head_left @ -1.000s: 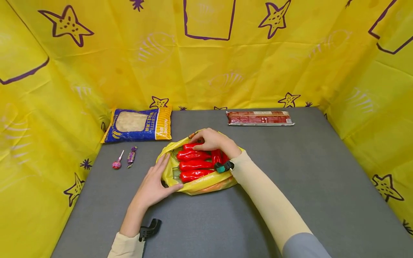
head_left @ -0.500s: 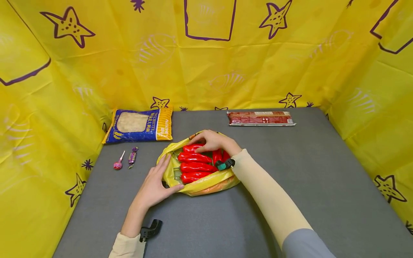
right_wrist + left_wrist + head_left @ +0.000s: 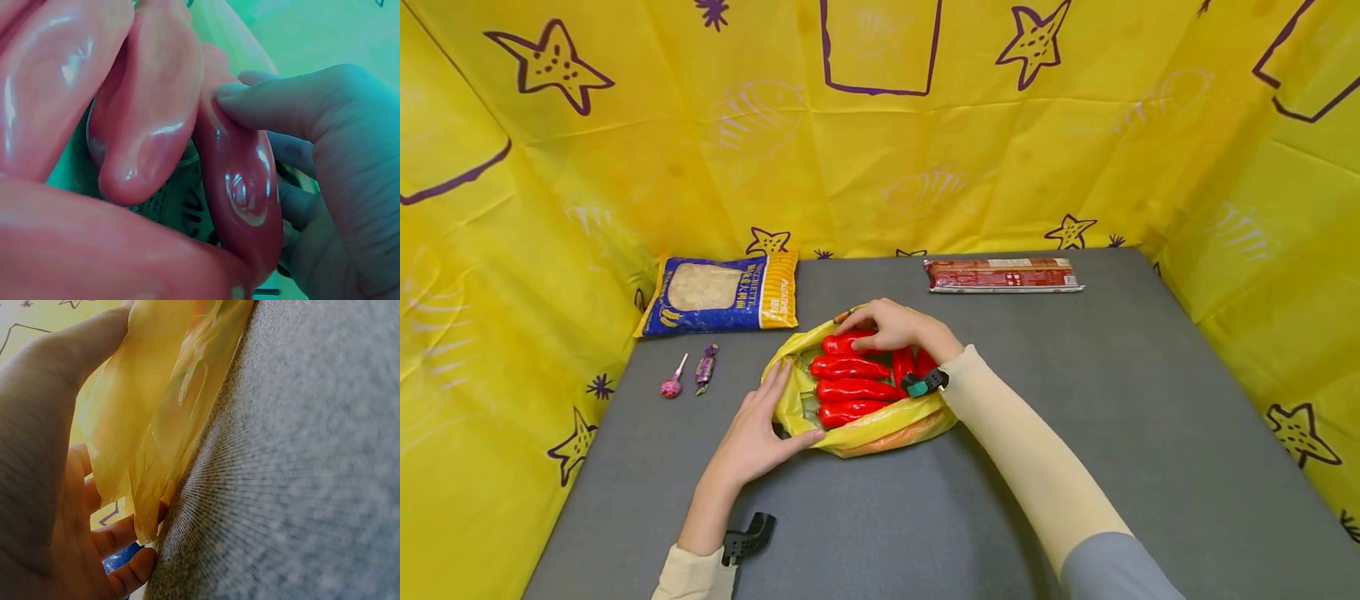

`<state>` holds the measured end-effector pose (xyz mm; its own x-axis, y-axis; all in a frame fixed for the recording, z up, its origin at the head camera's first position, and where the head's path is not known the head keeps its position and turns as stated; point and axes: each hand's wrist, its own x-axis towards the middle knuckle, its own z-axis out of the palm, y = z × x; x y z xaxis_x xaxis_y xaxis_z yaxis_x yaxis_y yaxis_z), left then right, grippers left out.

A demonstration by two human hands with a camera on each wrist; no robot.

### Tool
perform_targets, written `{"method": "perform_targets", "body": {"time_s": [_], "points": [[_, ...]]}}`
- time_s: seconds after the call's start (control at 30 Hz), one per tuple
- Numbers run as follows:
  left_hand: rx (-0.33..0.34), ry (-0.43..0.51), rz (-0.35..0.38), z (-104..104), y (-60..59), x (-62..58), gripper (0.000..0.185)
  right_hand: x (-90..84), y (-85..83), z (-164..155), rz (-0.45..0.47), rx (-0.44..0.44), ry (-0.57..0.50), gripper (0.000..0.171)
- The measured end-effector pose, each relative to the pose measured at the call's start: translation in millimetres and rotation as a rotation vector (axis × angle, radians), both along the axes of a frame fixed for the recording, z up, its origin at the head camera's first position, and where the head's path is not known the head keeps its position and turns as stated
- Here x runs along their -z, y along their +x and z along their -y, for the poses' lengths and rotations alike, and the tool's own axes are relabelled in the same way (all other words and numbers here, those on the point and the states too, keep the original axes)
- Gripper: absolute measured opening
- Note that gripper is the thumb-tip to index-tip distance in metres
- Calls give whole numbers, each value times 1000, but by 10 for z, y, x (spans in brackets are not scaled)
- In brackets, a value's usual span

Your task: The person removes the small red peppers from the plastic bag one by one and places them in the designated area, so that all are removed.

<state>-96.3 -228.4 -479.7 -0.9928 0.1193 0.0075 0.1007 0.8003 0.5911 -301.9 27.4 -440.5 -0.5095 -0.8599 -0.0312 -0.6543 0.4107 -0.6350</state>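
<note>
A yellow plastic bag (image 3: pixel 880 435) lies with its mouth open in the middle of the grey table, several glossy red peppers (image 3: pixel 853 389) inside. At the bag's far side my right hand (image 3: pixel 891 323) reaches in and grips the farthest red pepper (image 3: pixel 244 187); the right wrist view has the thumb on one side and fingers on the other. My left hand (image 3: pixel 758 435) rests against the bag's left side, thumb at the front rim and fingers spread along the edge. The left wrist view puts those fingers (image 3: pixel 112 540) beside the hanging yellow plastic.
Back left lies a blue and yellow pasta bag (image 3: pixel 715 293), with a lollipop (image 3: pixel 672 385) and a purple wrapped candy (image 3: pixel 705 371) in front of it. A flat red packet (image 3: pixel 1003 275) is at the back right. Yellow cloth walls (image 3: pixel 880 167) enclose the table's back and sides.
Hardly anything differs: both hands keep their places on the bag and the pepper. The whole head view shifts very slightly.
</note>
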Motion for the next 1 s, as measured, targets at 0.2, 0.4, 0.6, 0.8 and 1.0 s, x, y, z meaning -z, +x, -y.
{"method": "perform_targets", "body": {"time_s": [0.2, 0.4, 0.6, 0.8, 1.0], "points": [[4, 4, -6, 19, 5, -15, 119, -116, 31, -26, -38, -28, -8, 35], [39, -11, -28, 37, 19, -6, 117, -208, 100, -98, -62, -37, -30, 34], [60, -19, -42, 46, 24, 4, 115, -255, 171, -181, -101, -67, -75, 34], [84, -27, -97, 57, 21, 2, 112, -272, 199, -257, -93, -42, -105, 34], [134, -3, -233, 73, 28, -10, 105, -257, 194, -296, -90, -31, -109, 33]]}}
